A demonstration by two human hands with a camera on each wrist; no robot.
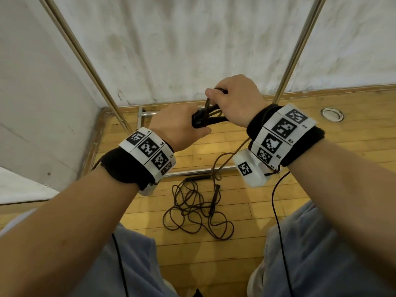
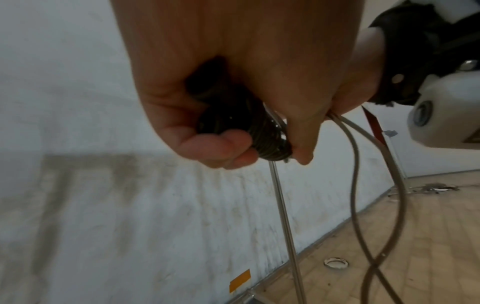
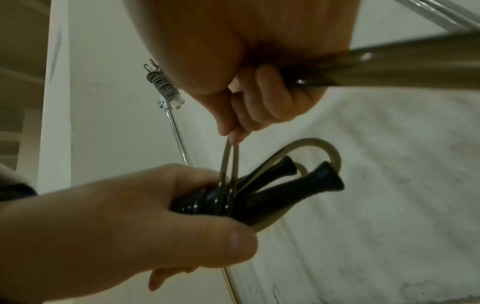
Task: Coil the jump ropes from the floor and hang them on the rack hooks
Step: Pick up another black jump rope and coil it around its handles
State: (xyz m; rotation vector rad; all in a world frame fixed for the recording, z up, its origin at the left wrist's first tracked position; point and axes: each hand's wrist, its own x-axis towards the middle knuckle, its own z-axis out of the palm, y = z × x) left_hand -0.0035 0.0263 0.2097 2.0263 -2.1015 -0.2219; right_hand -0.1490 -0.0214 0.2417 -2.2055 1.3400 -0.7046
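My left hand [image 1: 192, 125] grips the two black handles [image 3: 298, 185] of a jump rope, held together, with several turns of brown cord [image 2: 259, 142] wound round them. Just above it, my right hand [image 1: 214, 95] pinches a narrow loop of that cord [image 3: 231, 158] between thumb and fingertips [image 3: 233, 133]. More cord also runs through the right fist. Slack cord [image 2: 355, 195] hangs from the bundle toward the floor. A second jump rope [image 1: 197, 209] lies tangled on the wooden floor below my hands, its black handles [image 1: 216, 196] among the loops.
Two slanted metal rack poles [image 1: 85, 61] [image 1: 300, 46] stand before the white wall, joined by base bars [image 1: 192, 173] on the floor. A spring-like coil [image 3: 163, 86] sits on the rack's left pole. A round metal floor fitting [image 1: 332, 114] lies right. My knees frame the tangled rope.
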